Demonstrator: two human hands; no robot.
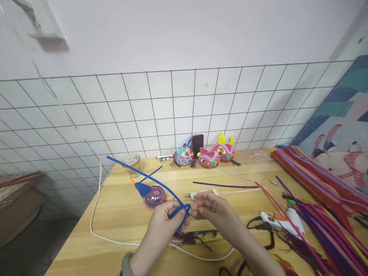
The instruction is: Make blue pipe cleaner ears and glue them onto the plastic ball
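My left hand (165, 222) is closed around a blue pipe cleaner (155, 180), whose long free end arcs up and away to the left. Just past the left fingertips the blue strand is folded and bunched into a small shape. My right hand (215, 212) has its thumb and fingers pinched at the bent right edge of this piece; the exact contact is partly hidden. Beyond the left hand lies a round clear-domed ornament (154, 196) wound in pink and purple, beside a blue wrapped cone (142, 188) with an orange tip.
A white glue gun (283, 222) lies right, near bundles of colourful pipe cleaners (324, 226). Several decorated fish-like balls (209, 158) and a phone (197, 145) stand against the wall. A white cable (115, 241) crosses the front. A jar (132, 163) sits back left.
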